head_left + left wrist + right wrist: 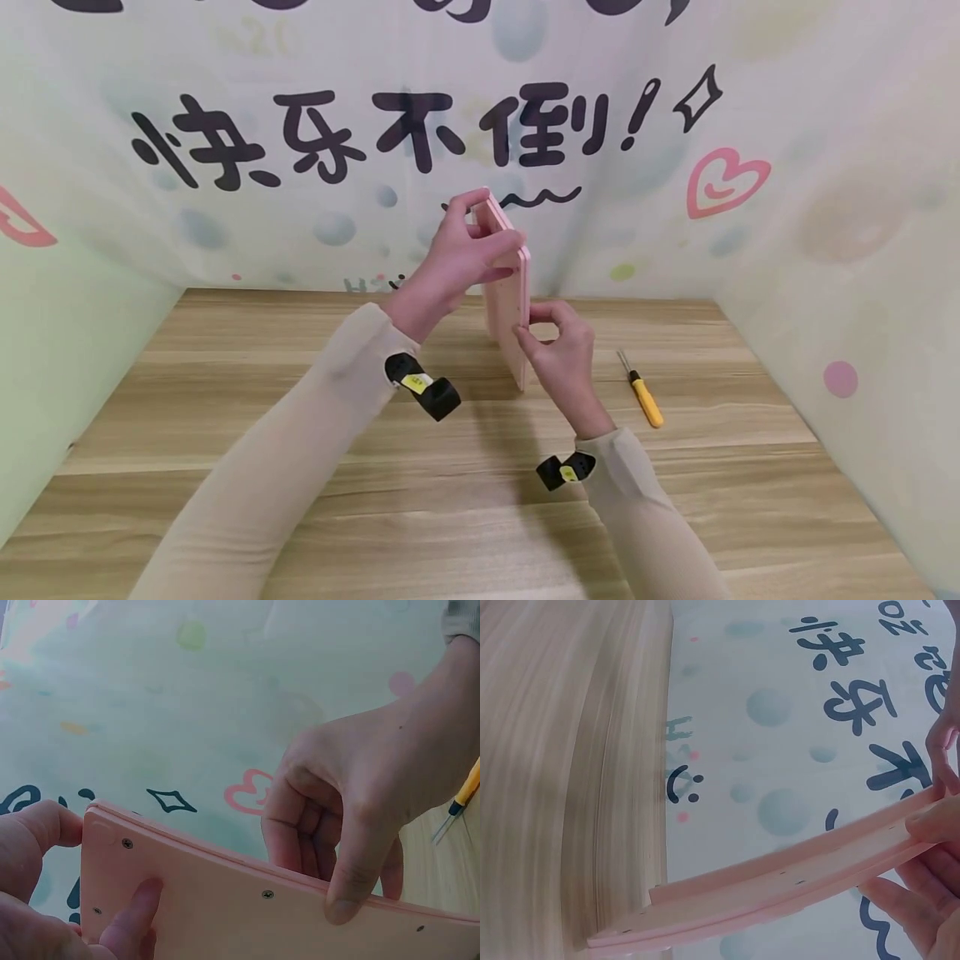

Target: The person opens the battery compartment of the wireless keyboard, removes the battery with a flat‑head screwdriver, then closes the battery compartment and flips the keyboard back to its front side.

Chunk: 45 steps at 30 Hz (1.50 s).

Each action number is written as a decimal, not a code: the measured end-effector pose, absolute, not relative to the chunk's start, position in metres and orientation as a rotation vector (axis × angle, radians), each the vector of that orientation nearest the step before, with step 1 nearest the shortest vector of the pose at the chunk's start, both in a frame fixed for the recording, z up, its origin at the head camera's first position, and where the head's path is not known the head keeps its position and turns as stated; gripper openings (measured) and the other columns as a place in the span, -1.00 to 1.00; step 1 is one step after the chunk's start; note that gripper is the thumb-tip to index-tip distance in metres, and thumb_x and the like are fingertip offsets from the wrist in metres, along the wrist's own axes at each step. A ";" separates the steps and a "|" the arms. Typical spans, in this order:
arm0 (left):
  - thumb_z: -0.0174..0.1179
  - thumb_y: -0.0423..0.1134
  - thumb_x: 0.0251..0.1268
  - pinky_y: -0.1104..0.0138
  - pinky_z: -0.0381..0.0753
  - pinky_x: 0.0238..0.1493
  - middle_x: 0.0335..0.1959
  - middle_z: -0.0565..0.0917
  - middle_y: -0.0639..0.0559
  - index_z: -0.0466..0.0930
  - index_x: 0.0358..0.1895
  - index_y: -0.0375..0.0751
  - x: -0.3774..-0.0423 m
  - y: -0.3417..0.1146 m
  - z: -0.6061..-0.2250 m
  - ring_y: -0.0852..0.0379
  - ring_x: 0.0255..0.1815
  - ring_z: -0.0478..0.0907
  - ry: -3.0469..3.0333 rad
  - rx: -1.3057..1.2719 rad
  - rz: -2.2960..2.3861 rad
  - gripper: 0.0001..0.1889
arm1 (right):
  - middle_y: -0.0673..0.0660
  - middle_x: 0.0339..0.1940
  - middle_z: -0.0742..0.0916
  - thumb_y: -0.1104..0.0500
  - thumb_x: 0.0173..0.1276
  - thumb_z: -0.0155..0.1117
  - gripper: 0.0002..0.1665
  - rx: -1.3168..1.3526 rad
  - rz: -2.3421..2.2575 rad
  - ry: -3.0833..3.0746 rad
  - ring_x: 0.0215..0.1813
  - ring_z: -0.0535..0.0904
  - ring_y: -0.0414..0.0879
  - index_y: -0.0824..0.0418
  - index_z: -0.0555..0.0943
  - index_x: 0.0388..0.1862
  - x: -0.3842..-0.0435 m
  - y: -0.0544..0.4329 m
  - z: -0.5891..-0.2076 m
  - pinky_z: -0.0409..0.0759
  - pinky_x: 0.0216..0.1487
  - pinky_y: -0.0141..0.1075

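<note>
A thin pink plastic case [504, 304] stands on edge over the wooden table, its underside with several small screws facing left. My left hand [468, 250] grips its upper end, with fingers over the far corner and the thumb at the near one. On the near edge, lower down, my right hand [566, 350] pinches the case between thumb and fingers. The left wrist view shows the right thumb [349, 889] pressing on the screwed face, near a screw [268, 895]. The right wrist view shows a raised step along the case [780, 881]. Its other face is hidden.
A screwdriver [647, 404] with a yellow handle lies on the table [420, 517], right of my right hand. A printed white cloth [315, 217] hangs behind the table and along both sides.
</note>
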<state>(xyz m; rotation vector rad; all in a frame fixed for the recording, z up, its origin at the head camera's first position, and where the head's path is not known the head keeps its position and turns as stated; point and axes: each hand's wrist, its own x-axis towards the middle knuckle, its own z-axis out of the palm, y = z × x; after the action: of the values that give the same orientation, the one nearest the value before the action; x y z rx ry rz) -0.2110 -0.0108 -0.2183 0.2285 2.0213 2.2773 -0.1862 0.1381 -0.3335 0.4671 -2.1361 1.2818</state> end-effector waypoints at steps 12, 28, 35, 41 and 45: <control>0.25 -0.23 0.13 0.20 0.60 -0.20 0.07 0.33 -0.15 0.06 0.33 0.08 -0.209 -0.006 -0.222 -0.03 0.05 0.38 2.031 0.212 2.349 -0.28 | 0.17 -0.30 0.67 0.40 0.07 0.36 -0.78 0.466 1.255 -2.125 -0.19 0.59 -0.07 0.37 0.58 -0.27 -0.188 0.137 -0.333 0.61 -0.45 -0.35; 0.27 -0.27 0.12 0.24 0.61 -0.23 0.14 0.33 -0.10 0.15 0.25 -0.10 -0.210 0.013 -0.234 0.04 0.09 0.37 2.045 0.234 2.449 -0.36 | 0.23 -0.32 0.68 0.42 0.07 0.35 -0.77 0.388 1.332 -2.058 -0.24 0.61 -0.01 0.40 0.56 -0.26 -0.186 0.139 -0.333 0.62 -0.48 -0.24; 0.24 -0.37 0.12 0.31 0.59 -0.17 0.11 0.35 -0.05 0.17 0.23 -0.13 -0.213 0.016 -0.246 0.07 0.04 0.43 2.059 0.285 2.490 -0.39 | 0.22 -0.33 0.67 0.41 0.09 0.34 -0.79 0.349 1.351 -2.030 -0.24 0.60 -0.01 0.41 0.55 -0.27 -0.186 0.138 -0.335 0.62 -0.41 -0.27; 0.19 -0.39 0.17 0.31 0.58 -0.15 0.07 0.36 -0.04 0.24 0.20 -0.17 -0.215 0.015 -0.257 0.09 0.06 0.41 1.974 0.209 2.506 -0.48 | 0.30 -0.32 0.65 0.43 0.07 0.34 -0.77 0.318 1.408 -1.975 -0.25 0.58 0.08 0.46 0.54 -0.27 -0.188 0.138 -0.338 0.56 -0.11 -0.14; 0.16 -0.39 0.19 0.30 0.56 -0.12 -0.01 0.38 -0.07 0.30 0.15 -0.20 -0.218 0.012 -0.265 0.08 0.00 0.40 1.960 0.152 2.483 -0.55 | 0.26 -0.31 0.65 0.41 0.10 0.33 -0.79 0.268 1.427 -1.978 -0.24 0.57 0.03 0.44 0.54 -0.26 -0.189 0.138 -0.340 0.51 -0.02 -0.18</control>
<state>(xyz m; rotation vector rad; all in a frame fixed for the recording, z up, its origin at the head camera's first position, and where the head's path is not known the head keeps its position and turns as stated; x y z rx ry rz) -0.2176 0.0123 -0.2649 0.1516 1.9595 2.4830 -0.1893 0.1381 -0.3396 0.2676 -1.9777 1.4266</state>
